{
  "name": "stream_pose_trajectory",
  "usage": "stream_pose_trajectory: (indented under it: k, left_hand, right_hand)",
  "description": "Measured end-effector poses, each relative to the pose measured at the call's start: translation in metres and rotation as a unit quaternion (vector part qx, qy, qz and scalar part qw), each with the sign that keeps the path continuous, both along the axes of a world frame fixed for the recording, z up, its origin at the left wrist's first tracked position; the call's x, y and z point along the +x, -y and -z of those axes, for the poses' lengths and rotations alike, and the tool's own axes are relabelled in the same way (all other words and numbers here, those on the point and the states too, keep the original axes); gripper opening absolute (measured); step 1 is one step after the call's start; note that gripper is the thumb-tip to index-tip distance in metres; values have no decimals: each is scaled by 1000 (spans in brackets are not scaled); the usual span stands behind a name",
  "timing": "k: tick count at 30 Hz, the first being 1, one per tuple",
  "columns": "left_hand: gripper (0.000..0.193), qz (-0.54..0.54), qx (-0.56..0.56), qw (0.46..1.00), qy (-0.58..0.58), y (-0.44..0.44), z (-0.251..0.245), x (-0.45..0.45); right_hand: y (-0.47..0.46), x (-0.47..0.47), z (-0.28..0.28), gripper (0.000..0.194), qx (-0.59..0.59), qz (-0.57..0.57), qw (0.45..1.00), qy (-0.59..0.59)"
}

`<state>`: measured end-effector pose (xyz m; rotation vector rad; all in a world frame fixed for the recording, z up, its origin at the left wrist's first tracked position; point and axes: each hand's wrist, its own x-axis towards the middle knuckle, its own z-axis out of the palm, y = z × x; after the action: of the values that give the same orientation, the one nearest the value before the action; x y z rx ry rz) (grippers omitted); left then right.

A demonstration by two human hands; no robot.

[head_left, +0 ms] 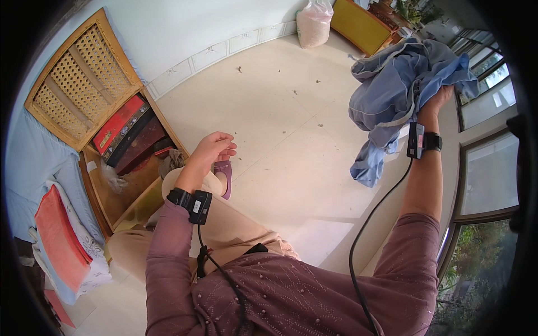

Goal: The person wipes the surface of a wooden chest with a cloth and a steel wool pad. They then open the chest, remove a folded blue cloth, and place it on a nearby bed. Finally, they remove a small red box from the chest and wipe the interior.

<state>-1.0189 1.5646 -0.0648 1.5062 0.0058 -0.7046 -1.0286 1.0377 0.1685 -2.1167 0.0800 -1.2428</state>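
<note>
My right hand (437,100) is raised at the far right, gripping a bunched blue cloth (384,90) that looks like a garment with pale piping. Part of the cloth hangs below the rest, above the floor, and the fingertips are hidden in its folds. Over my knee, my left hand (216,147) is empty, its fingers loosely curled and slightly apart. Left of that hand is an open wooden chest (138,199), its lid (80,77) of woven cane raised. Inside lie a red box (117,124), dark boxes and clear plastic.
A folded red cloth (63,239) lies on a white printed one at left. Small dark bits of debris (295,92) dot the tiled floor (269,138). A filled plastic sack (314,27) stands by the wall, beside a wooden cabinet (359,25). Windows (487,180) line the right side.
</note>
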Motion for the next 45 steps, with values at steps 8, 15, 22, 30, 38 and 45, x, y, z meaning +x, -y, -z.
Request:
stream_pose_trajectory:
  k: [8, 15, 22, 30, 38, 45]
  left_hand:
    - [26, 13, -11, 1000, 2, -18, 2, -7]
    - [45, 53, 44, 993, 98, -7, -50, 2]
    - [80, 146, 49, 954, 256, 81, -108, 1]
    - [95, 73, 168, 856, 484, 158, -118, 1]
    - [24, -31, 245, 873, 420, 131, -105, 85]
    - [85, 107, 222, 817, 522, 140, -130, 55]
  right_hand:
    - [36, -23, -17, 28, 22, 46, 996, -68]
    - [40, -51, -20, 29, 127, -15, 988, -86]
    - [-34, -42, -41, 28, 65, -184, 979, -51]
    - [19, -66, -154, 28, 75, -163, 984, -16]
    - [73, -145, -165, 34, -74, 9, 997, 18]
    - [53, -150, -130, 42, -92, -41, 995, 21]
